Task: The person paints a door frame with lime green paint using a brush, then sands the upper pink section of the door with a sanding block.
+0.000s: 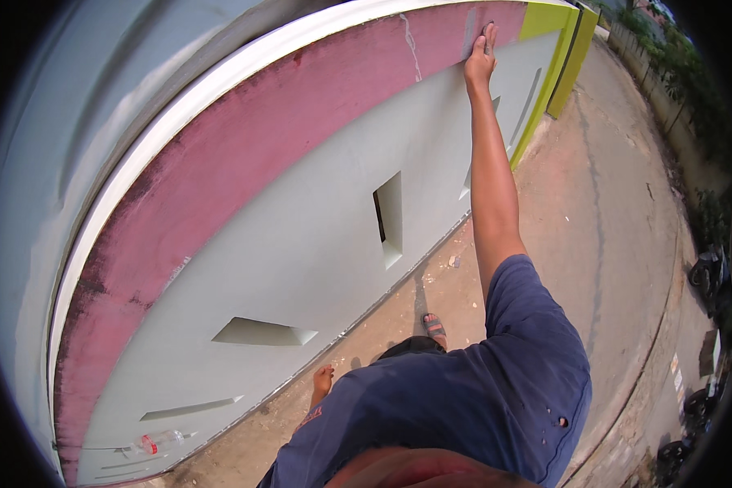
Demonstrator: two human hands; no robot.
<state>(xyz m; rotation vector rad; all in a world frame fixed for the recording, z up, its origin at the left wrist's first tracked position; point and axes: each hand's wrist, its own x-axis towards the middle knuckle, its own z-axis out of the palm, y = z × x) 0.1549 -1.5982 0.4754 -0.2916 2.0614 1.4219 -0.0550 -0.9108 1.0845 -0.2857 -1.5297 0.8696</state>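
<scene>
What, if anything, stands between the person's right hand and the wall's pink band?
Nothing visible: the right hand is at the pink band, near the yellow-green section. Anything beneath that hand is hidden.

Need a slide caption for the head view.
Right hand at the pink painted band above a white wall; left hand low.

wall (325,220): left of road (626,203) | band (301,106): along wall top | right fingers (489,35): on band | bottle (167,441): at wall's left end
</scene>
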